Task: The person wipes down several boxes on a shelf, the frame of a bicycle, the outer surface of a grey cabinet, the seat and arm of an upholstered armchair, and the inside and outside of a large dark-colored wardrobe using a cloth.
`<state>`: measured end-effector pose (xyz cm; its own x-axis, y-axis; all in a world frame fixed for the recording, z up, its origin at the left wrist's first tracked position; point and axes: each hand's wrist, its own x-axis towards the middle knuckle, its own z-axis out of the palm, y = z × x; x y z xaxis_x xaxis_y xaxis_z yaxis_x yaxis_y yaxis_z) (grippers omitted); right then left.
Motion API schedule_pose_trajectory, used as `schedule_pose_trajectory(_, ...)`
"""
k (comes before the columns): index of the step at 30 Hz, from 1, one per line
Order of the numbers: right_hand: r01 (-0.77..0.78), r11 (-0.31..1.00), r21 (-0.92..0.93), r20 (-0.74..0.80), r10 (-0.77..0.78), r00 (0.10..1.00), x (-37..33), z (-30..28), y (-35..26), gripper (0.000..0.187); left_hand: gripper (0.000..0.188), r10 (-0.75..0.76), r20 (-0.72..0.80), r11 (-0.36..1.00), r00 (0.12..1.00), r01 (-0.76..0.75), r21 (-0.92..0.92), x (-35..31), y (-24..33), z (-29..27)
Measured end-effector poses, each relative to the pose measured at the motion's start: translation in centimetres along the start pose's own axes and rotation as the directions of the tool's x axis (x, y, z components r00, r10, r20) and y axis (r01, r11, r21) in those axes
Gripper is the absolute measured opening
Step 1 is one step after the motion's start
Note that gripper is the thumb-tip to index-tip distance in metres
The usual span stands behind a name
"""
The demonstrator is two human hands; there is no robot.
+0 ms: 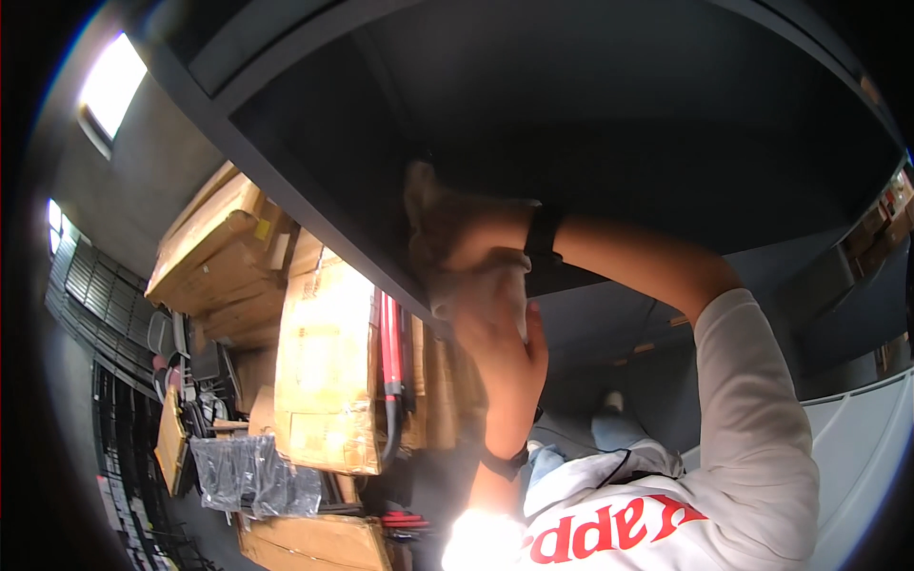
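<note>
A pale cloth [514, 276] is bunched at the left front edge of a dark grey metal shelf [571, 86]. My right hand [466, 228] reaches across from the right into the shelf's shadowed corner, closed on part of the cloth; motion smears its fingers. Just below it, my left hand [495, 333] grips the hanging part of the same cloth, thumb held apart. Black bands circle both wrists. The cloth's far end inside the shelf is dim and blurred.
Large cardboard boxes [328, 362] stand stacked at the left, beside a red and black pole [390, 343]. Black plastic wrapping [252, 476] lies lower left. The shelf's grey frame edge [295, 214] runs diagonally close to my hands. A pale panel [857, 447] stands at the right.
</note>
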<state>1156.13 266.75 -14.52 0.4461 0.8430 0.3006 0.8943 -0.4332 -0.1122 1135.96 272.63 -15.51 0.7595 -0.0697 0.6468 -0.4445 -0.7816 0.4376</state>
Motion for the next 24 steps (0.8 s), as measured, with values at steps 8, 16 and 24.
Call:
schedule_pose_trajectory(8,-0.220,0.974,0.059,0.158,0.209,0.965,0.5,-3.5,-3.0,0.023,0.054,0.086,0.091,0.984,0.992,-0.099,0.151,1.9,-2.5,-0.5)
schedule_pose_trajectory(16,-0.355,0.876,0.325,0.007,0.374,0.928,-1.7,-2.7,0.2,0.037,0.053,-0.002,0.345,0.962,0.938,-0.093,0.258,3.9,0.3,0.3)
schedule_pose_trajectory(24,-0.695,0.642,0.322,0.215,0.666,0.715,-0.2,-7.3,2.3,0.031,0.060,0.201,0.275,0.941,0.940,-0.263,0.212,6.7,-3.4,4.8)
